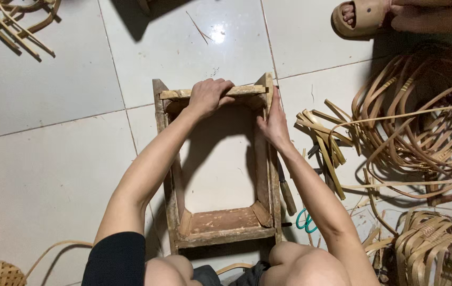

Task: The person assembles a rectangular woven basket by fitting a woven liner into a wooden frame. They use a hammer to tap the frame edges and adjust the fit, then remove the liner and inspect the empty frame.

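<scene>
Head view: a wooden frame lies on the floor between the knees. Left hand is clamped on a bamboo strip across its far end. Right hand lies flat, fingers open, against the right rail, steadying it. Next, the strip likely needs pressing down snug.

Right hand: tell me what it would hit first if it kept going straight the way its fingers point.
The right hand lies along the wooden frame, fingers aimed at the far corner. Going on, it would probably meet the bamboo strip across the top, under the left hand; depth is uncertain.
</scene>
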